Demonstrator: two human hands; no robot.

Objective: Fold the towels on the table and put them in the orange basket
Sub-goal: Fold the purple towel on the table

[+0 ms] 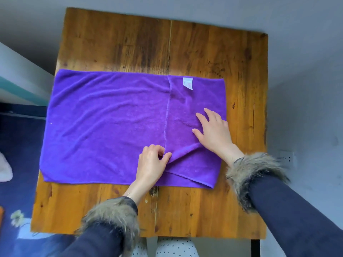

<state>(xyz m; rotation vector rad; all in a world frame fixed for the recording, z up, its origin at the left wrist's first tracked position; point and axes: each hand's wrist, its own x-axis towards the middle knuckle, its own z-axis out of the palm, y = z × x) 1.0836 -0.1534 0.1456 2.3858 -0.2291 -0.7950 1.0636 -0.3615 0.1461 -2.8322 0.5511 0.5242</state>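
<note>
Lying spread over the middle of the wooden tabletop [115, 39], the purple towel [104, 123] has its right part folded over onto itself, so a stitched hem runs from the far edge toward the near edge, a little right of the centre. A small white label [187, 83] sits on the folded flap near the far edge. The left edge of the towel reaches the left border of the tabletop, and the right edge stops short of the right border, where bare wood shows.

The left hand [151, 165] is at the near end of the hem; its fingers [163, 158] are curled and pinch the cloth there, and a diagonal crease rises from this point toward the right hand. The right hand [213, 130] rests flat on the folded flap, palm down, with its fingers [201, 117] straight and a little apart, pointing to the far left. Both wrists come out of dark sleeves with fur cuffs [254, 171].

Left of the tabletop lies a dark blue rug [20, 164] with a pale flower pattern. On the grey wall at the right a white socket [286, 159] is seen. At the bottom edge, dotted white cloth [174, 247] shows under the tabletop.
</note>
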